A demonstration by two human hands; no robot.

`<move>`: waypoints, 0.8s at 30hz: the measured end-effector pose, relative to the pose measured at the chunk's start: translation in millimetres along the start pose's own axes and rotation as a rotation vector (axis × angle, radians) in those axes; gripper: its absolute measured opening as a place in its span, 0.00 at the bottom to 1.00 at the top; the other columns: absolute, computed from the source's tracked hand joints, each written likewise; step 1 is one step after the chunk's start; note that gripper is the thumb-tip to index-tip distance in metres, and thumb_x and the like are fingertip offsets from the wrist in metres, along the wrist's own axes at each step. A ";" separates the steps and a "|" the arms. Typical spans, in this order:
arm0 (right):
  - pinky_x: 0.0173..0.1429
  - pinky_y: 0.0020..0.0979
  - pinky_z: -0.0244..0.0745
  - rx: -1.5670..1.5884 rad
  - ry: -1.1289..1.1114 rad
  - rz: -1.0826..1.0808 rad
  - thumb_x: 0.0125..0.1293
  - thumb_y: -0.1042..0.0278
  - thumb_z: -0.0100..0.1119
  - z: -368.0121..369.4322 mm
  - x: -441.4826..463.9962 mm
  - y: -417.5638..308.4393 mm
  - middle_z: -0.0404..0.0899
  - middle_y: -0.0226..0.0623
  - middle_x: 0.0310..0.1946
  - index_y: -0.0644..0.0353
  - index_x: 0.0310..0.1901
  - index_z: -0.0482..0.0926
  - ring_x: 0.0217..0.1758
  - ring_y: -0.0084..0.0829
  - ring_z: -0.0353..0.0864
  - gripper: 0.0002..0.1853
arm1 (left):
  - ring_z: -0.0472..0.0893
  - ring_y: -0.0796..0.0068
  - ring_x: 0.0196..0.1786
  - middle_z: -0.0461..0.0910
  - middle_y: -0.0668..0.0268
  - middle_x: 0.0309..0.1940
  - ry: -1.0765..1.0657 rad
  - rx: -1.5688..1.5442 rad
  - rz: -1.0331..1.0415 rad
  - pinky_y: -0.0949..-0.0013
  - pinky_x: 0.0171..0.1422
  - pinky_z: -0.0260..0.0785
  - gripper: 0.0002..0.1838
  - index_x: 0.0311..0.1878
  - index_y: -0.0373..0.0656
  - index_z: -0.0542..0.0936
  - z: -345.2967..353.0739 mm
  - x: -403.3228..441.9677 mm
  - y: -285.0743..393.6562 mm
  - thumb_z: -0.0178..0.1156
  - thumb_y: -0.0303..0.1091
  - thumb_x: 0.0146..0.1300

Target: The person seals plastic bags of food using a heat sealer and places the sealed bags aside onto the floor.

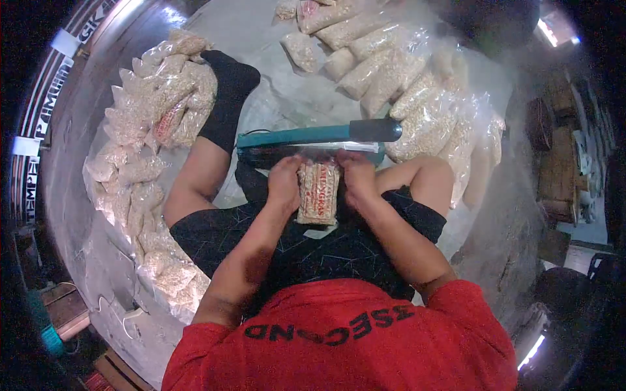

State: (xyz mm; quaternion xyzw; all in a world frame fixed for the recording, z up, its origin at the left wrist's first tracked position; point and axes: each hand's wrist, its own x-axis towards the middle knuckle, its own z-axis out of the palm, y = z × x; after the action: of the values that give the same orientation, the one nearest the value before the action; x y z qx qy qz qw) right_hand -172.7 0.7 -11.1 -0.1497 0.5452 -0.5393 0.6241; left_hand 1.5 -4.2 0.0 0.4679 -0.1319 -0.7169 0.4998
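Between my two hands is a clear plastic bag of pale beans (317,195) with red lettering, its top edge held at the near side of a teal impulse sealer (300,135). My left hand (285,182) grips the bag's upper left corner, fingers closed. On the other side, my right hand (357,174) pinches the upper right corner. The sealer's long arm, with a black handle (375,130) at its right end, lies across just beyond my hands. The bag's mouth is partly hidden by the sealer and my fingers.
Many filled bags (156,111) are heaped along the left, beside my outstretched foot. Another large group of filled bags (398,72) lies at the back and right. A pale sheet (274,98) covers the floor. A white cable (124,316) lies at the lower left.
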 end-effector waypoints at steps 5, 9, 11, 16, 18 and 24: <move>0.49 0.28 0.76 -0.168 0.100 -0.086 0.71 0.70 0.63 1.8 -3.6 -3.8 0.89 0.36 0.42 0.67 0.50 0.86 0.41 0.27 0.83 0.12 | 0.84 0.67 0.39 0.85 0.59 0.39 0.038 -0.026 0.071 0.63 0.48 0.79 0.05 0.42 0.34 0.81 3.8 9.8 1.5 0.58 0.26 0.72; 0.46 0.31 0.76 -0.201 0.076 0.038 0.72 0.67 0.65 -0.8 -4.0 -8.6 0.87 0.33 0.36 0.63 0.44 0.85 0.39 0.28 0.83 0.08 | 0.85 0.66 0.39 0.85 0.58 0.38 0.029 -0.117 0.026 0.61 0.47 0.79 0.05 0.42 0.35 0.80 3.7 9.6 -1.7 0.58 0.26 0.72; 0.42 0.30 0.75 -0.322 0.093 -0.070 0.72 0.67 0.65 5.2 -7.7 -14.3 0.87 0.33 0.35 0.63 0.43 0.85 0.37 0.27 0.82 0.08 | 0.85 0.66 0.39 0.85 0.58 0.38 0.019 -0.137 0.033 0.60 0.46 0.79 0.05 0.42 0.35 0.80 2.7 9.9 -0.2 0.58 0.26 0.72; 0.39 0.30 0.73 -0.396 0.106 -0.113 0.73 0.66 0.63 -6.9 9.0 3.8 0.86 0.32 0.34 0.63 0.42 0.85 0.34 0.26 0.80 0.09 | 0.85 0.66 0.38 0.85 0.58 0.38 0.165 -0.100 0.010 0.61 0.46 0.79 0.05 0.43 0.34 0.81 -2.8 13.9 -4.0 0.60 0.27 0.72; 0.38 0.30 0.72 -0.468 0.116 -0.116 0.73 0.65 0.63 -2.4 4.1 -1.8 0.86 0.32 0.33 0.63 0.41 0.85 0.33 0.25 0.79 0.09 | 0.85 0.66 0.38 0.85 0.58 0.38 0.128 -0.122 -0.007 0.62 0.46 0.78 0.05 0.43 0.35 0.81 -3.5 12.6 -2.4 0.60 0.27 0.71; 0.41 0.29 0.72 -0.434 0.130 -0.236 0.71 0.66 0.62 1.5 0.7 -2.6 0.86 0.31 0.33 0.64 0.41 0.85 0.35 0.25 0.79 0.09 | 0.84 0.69 0.38 0.85 0.60 0.38 0.081 0.006 0.128 0.64 0.46 0.77 0.06 0.44 0.34 0.81 -7.6 19.9 -13.1 0.60 0.27 0.71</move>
State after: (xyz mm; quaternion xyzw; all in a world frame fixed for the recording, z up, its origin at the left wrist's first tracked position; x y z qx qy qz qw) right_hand -172.8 -1.4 -9.0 -0.3079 0.6660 -0.4873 0.4735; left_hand -1.5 -12.7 -23.3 0.4887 -0.1433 -0.6633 0.5483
